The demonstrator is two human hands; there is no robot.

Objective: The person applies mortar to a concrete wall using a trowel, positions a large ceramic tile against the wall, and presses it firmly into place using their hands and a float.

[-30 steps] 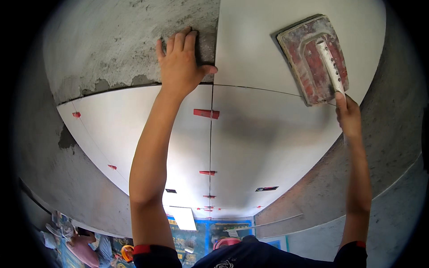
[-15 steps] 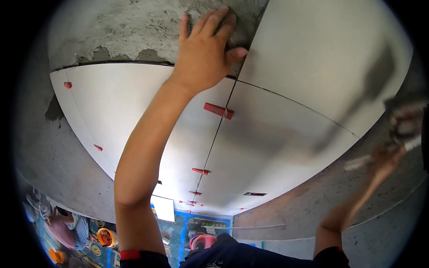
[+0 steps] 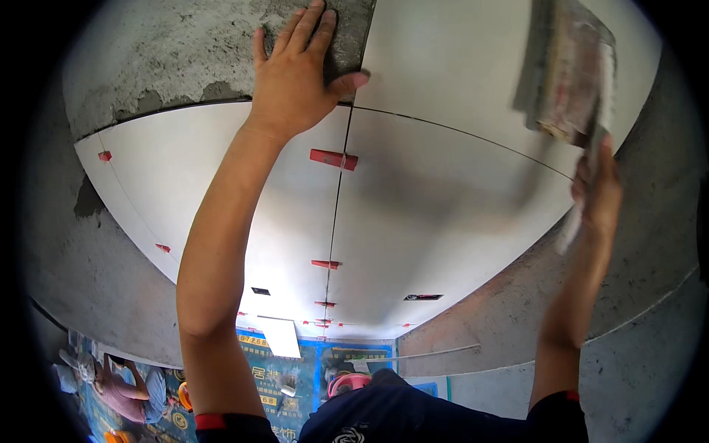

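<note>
Left hand (image 3: 295, 77) flat, fingers spread, palm pressed on grey mortar wall (image 3: 170, 52) at the corner where the white tiles (image 3: 443, 221) meet, thumb reaching onto the upper right tile. Right hand (image 3: 600, 193) closed around the handle of a trowel (image 3: 569, 70), blade blurred, mortar-smeared, raised at upper right over the tile. Red spacer clip (image 3: 334, 159) sits in the joint just below left hand.

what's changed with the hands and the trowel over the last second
The right hand swung the trowel off the upper right tile, down to the right, then back up over it, blurred. The left hand stayed flat at the tile corner; the red spacers stayed put.
</note>
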